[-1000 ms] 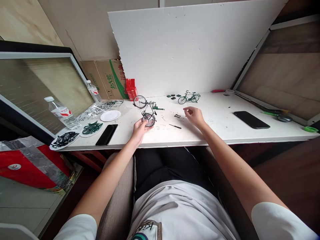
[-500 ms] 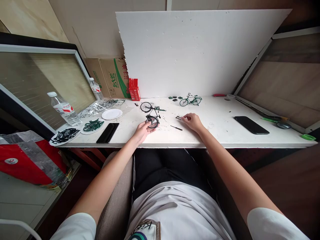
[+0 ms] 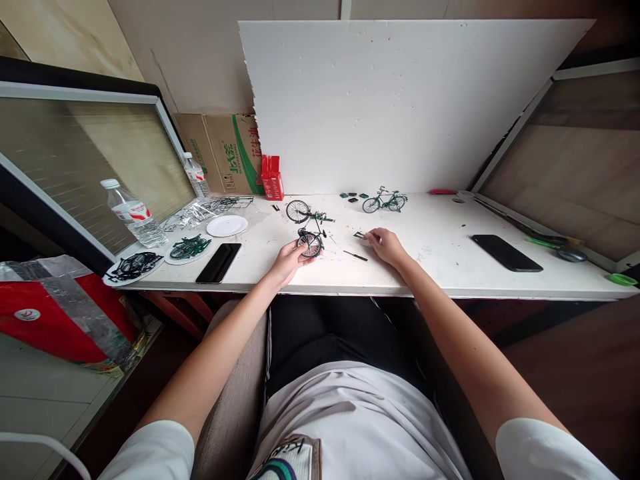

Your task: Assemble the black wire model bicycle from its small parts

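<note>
My left hand (image 3: 291, 263) grips a black model bicycle (image 3: 311, 244) by its near wheel, just above the tabletop. Behind it is another thin spoked black wheel (image 3: 297, 211); whether it is joined to the held frame, I cannot tell. Small green pieces (image 3: 323, 217) lie beside that wheel. The fingers of my right hand (image 3: 384, 244) are pinched at a small dark part (image 3: 359, 235) low over the table. Between my hands, a thin black tool (image 3: 355, 255) rests on the white surface. Farther back stands a green model bicycle (image 3: 385, 201).
To the left are plates of black parts (image 3: 134, 267) and green parts (image 3: 190, 247), a white plate (image 3: 227, 226), a phone (image 3: 219, 263) and water bottles (image 3: 134, 213). Another phone (image 3: 507, 253) lies right. A white board (image 3: 410, 107) leans behind, near a red box (image 3: 272, 179).
The whole view has shifted slightly, so the table things appear a little to the right. Both hands keep nearly the same pose, with the same things at their fingers.
</note>
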Demonstrator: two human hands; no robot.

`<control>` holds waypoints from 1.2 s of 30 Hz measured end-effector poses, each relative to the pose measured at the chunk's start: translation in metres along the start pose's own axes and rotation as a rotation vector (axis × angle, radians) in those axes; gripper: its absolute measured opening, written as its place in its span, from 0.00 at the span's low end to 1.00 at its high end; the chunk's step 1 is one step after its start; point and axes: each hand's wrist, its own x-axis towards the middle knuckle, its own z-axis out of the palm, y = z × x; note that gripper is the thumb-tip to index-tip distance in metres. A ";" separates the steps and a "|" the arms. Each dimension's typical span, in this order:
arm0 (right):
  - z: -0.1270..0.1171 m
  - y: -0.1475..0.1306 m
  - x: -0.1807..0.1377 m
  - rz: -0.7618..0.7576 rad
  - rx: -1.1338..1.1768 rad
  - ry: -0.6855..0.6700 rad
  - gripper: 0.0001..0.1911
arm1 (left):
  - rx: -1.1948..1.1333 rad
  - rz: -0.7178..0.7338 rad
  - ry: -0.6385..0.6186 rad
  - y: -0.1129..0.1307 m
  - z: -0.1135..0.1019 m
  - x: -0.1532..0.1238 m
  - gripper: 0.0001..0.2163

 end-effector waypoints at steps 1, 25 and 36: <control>0.000 0.001 0.000 0.012 0.009 0.036 0.18 | 0.001 0.000 0.001 0.000 0.000 0.000 0.15; 0.012 -0.001 0.003 -0.168 -0.034 0.213 0.14 | 0.076 0.020 -0.019 -0.002 0.000 0.000 0.16; 0.023 -0.040 -0.002 0.059 0.580 0.203 0.28 | 0.100 0.008 -0.041 -0.004 -0.002 0.003 0.17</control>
